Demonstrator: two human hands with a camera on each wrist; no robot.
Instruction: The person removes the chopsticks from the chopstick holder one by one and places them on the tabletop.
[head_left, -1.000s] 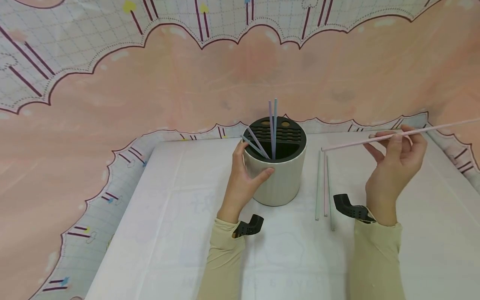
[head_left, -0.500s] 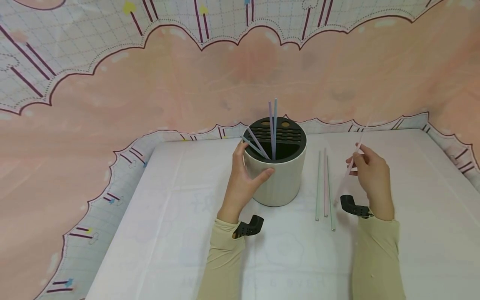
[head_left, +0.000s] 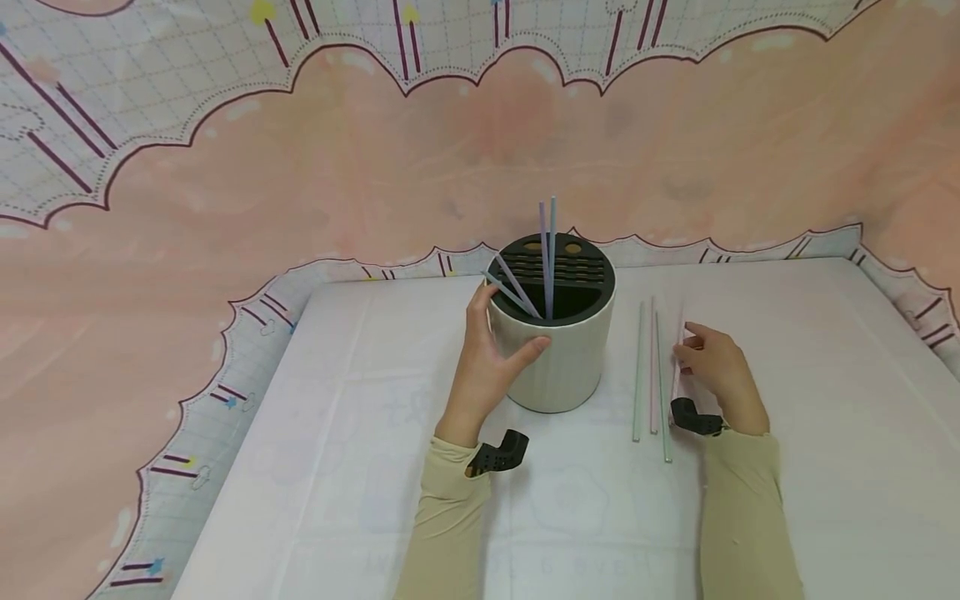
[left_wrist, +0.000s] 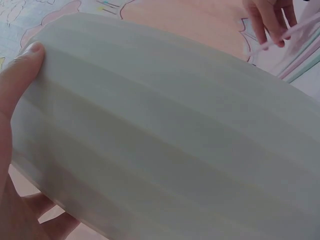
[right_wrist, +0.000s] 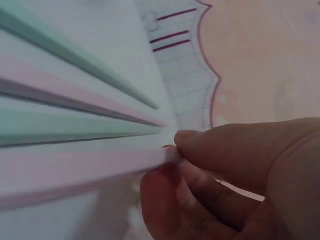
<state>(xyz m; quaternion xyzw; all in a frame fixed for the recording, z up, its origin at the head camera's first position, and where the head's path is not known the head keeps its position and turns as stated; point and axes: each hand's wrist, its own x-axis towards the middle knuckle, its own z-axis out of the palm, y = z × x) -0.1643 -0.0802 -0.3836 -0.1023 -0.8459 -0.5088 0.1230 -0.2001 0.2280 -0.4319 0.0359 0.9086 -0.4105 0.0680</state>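
My left hand (head_left: 483, 367) grips the side of a pale round pen holder (head_left: 562, 367) with a black slotted top. In its opening stand several thin pastel straws (head_left: 543, 250), purple and blue, two of them leaning left toward the rim. To the right, my right hand (head_left: 720, 362) pinches a pink straw (right_wrist: 75, 167) between thumb and fingers. It lies beside two green straws (head_left: 637, 375) and another pink straw (head_left: 653, 375) on the table. In the left wrist view, the holder's ribbed wall fills most of the picture.
A white cover lies over the table (head_left: 360, 467). Behind and at the sides hangs a peach cloth (head_left: 375, 183) with a scalloped print. Each wrist carries a black camera mount (head_left: 501, 452).
My right hand has moved left and down, bringing the pink straw from a sideways slant in the air to nearly parallel beside the lying straws. The left hand and the holder stay put.
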